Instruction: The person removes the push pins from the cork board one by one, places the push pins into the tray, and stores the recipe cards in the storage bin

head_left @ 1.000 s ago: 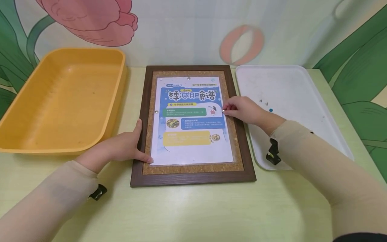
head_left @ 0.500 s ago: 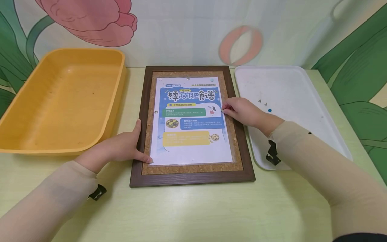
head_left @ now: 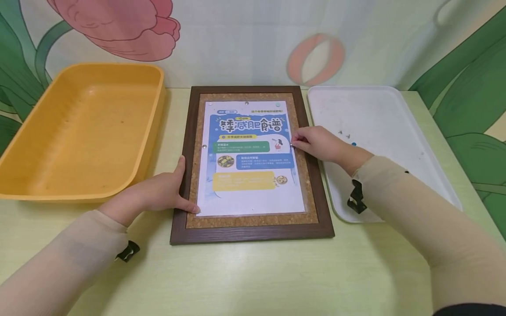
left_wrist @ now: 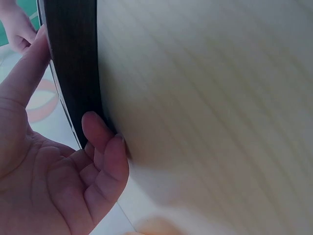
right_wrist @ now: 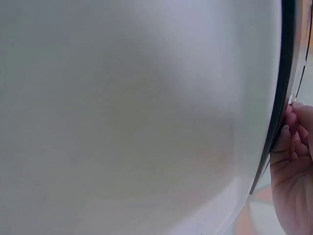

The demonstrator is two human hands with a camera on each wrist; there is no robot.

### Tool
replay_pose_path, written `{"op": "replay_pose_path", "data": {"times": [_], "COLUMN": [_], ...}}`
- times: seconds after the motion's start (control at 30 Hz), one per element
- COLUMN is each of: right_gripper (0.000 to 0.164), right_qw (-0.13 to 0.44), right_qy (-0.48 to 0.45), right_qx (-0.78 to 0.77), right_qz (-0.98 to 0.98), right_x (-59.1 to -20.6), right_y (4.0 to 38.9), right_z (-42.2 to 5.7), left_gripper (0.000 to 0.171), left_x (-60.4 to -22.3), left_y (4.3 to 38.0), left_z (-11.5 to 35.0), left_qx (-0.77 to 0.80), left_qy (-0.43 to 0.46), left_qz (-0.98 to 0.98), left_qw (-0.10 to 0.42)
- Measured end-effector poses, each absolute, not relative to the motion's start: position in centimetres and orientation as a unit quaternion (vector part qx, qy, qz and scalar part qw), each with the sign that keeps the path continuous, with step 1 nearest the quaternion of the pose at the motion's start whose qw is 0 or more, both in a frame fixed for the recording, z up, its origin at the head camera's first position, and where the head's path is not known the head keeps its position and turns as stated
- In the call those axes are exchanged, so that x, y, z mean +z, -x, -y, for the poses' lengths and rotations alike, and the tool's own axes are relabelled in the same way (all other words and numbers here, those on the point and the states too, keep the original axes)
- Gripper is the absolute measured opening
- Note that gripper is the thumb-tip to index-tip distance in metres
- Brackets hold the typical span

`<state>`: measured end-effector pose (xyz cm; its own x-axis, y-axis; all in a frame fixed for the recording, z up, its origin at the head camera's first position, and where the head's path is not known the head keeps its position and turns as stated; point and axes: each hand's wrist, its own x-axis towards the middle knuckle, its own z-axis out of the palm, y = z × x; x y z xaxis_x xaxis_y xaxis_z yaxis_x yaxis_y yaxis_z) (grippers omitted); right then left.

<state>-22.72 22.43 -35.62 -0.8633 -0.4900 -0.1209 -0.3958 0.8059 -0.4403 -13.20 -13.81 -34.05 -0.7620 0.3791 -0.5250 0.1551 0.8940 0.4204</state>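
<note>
A printed sheet (head_left: pixel 253 202) lies on a cork board with a dark brown wooden frame (head_left: pixel 253 234). Thumbtacks stand along its top edge, one being a silver tack (head_left: pixel 247 103), and another silver tack (head_left: pixel 204 146) is at the left edge. My right hand (head_left: pixel 318 143) pinches a small thumbtack (head_left: pixel 291 145) at the sheet's right edge; its point is hidden. My left hand (head_left: pixel 164 191) grips the frame's left side, thumb across the sheet's lower left corner. In the left wrist view, curled fingers (left_wrist: pixel 105 166) rest against the frame's outer edge.
To the right, partly under the right forearm, is a white tray (head_left: pixel 375 114) bearing a blue tack (head_left: pixel 353 144) and a few small metal tacks (head_left: pixel 348 136). A deep yellow bin (head_left: pixel 106 131) stands at the left. Behind the pale table (head_left: pixel 253 281) rises a painted wall (head_left: pixel 237 44).
The right fingertips shift very slightly about the thumbtack at the sheet's right edge. The left hand, board and sheet stay in place.
</note>
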Motion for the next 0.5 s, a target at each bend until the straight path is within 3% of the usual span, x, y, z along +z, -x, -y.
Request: {"op": "replay_pose_path", "data": {"times": [0.5], "right_gripper": [0.019], "right_qw": [0.178], "right_qy": [0.166], "right_qx": [-0.289], "right_qz": [-0.926], "right_x": [-34.3], "right_y": [22.4], "right_z": [-23.4], "left_gripper": [0.138], "left_x": [-34.1], "left_y": [13.3], "left_z": [13.9], "left_qx": [0.183], "left_qy": [-0.14], "left_qz": [-0.92], "left_qw": [0.318]}}
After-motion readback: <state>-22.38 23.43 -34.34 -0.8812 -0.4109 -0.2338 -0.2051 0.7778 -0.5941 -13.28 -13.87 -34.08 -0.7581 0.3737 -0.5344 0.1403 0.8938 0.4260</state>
